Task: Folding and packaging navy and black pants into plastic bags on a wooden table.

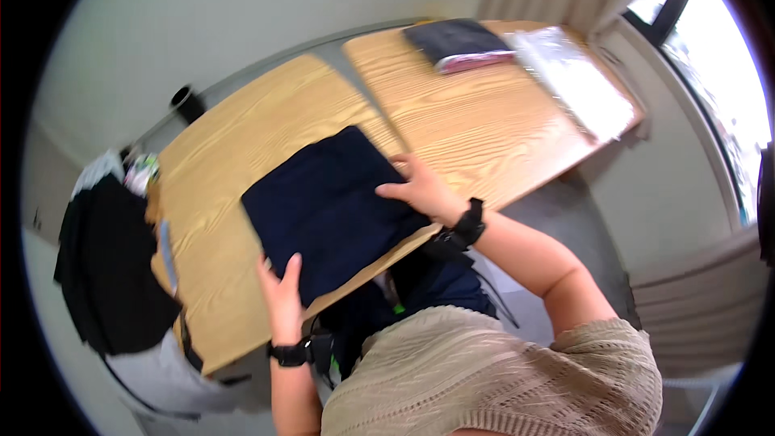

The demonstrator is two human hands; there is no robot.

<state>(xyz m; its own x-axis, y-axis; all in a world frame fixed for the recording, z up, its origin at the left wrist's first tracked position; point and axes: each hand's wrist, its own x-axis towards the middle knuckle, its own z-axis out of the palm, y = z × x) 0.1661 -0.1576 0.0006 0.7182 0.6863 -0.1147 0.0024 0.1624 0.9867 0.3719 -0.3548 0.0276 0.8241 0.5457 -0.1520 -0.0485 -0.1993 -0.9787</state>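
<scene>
Navy cloth [327,206] lies along the table's [214,186] near edge; left hand [282,295] and right hand [428,192] touch its sides, half-open, clasping nothing; uneven tugging could crease it.

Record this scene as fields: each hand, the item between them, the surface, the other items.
left hand: at the cloth's left side near its lower corner, thumb and finger spread
right hand: at the cloth's right side, thumb and finger spread
item: folded navy cloth
surface: left wooden table
right wooden table: dark folded fabric, clear plastic packaging
far left: black garment
</scene>
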